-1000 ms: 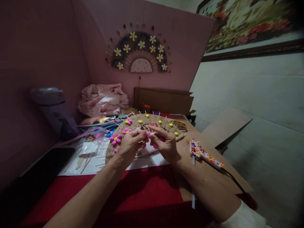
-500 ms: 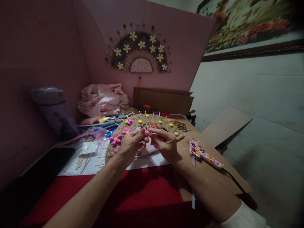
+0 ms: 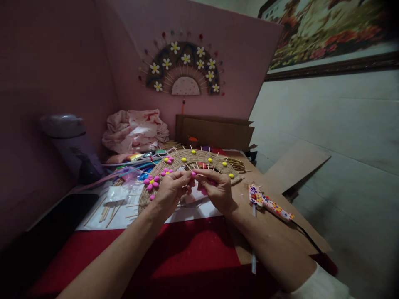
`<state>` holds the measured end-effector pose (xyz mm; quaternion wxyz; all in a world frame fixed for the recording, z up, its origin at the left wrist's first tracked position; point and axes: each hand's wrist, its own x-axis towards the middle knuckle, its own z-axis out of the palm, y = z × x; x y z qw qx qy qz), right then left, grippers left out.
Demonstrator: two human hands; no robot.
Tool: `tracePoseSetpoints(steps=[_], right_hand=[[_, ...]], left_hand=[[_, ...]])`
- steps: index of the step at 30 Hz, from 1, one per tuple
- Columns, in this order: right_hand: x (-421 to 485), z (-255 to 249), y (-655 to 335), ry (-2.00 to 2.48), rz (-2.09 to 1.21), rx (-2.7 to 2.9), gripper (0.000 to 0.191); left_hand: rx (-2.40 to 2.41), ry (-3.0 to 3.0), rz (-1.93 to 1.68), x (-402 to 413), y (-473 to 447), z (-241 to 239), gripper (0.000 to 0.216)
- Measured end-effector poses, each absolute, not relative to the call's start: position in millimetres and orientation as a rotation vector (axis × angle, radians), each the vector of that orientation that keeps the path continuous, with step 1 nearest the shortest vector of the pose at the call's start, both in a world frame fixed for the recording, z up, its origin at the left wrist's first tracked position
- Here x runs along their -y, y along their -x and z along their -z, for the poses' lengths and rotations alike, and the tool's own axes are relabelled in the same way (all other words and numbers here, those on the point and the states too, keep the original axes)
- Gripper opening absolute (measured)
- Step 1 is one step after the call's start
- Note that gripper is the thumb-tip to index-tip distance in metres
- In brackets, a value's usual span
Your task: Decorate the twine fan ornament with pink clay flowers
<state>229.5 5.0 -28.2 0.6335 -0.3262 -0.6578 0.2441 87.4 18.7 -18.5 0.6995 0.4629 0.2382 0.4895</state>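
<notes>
Between the fingertips of both hands is a small pink piece of clay (image 3: 193, 174). My left hand (image 3: 175, 187) pinches it from the left, and my right hand (image 3: 216, 186) pinches it from the right. Just behind them lies a curved fan shape wrapped in twine (image 3: 174, 156), with thin sticks along its edges. Pink flowers with yellow centres, such as one pink flower (image 3: 151, 182), sit on its left side. Yellow dots, one yellow dot (image 3: 210, 160) among them, continue to the right. The hands hide part of the fan's inner edge.
A flower-patterned glue gun (image 3: 269, 202) lies on the brown board at right. Wooden sticks (image 3: 107, 214) and a plastic bag (image 3: 124, 179) are on the left, near a dark flat object (image 3: 67, 214) and a purple bottle (image 3: 71, 145). A finished fan (image 3: 187, 68) hangs on the wall.
The fingertips have shifted slightly around the pink clay, and less of it shows now. Both arms and the fan stay in place.
</notes>
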Motion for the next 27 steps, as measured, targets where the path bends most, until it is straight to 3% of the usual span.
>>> tracePoseSetpoints(steps=[3, 8, 14, 19, 27], right_hand=[[-4.9, 28.3, -230.2, 0.781, -0.559, 1.514, 0.024], [-6.4, 28.9, -230.0, 0.738, -0.536, 1.503, 0.014], [-4.3, 26.8, -229.5, 0.788, -0.481, 1.554, 0.022], [-4.8, 27.3, -228.4, 0.773, -0.512, 1.536, 0.015], [-5.3, 29.2, -231.8, 0.827, -0.508, 1.501, 0.026]], left_hand=[[-0.521, -1.047, -1.087, -19.0, -87.5, 18.4, 0.024], [-0.539, -1.022, -1.068, -18.5, -87.6, 17.9, 0.024], [-0.543, -1.046, -1.084, -18.6, -86.4, 17.8, 0.02], [-0.548, -1.01, -1.1, -19.2, -86.7, 17.8, 0.022], [-0.58, -1.002, -1.145, -18.1, -86.6, 15.1, 0.014]])
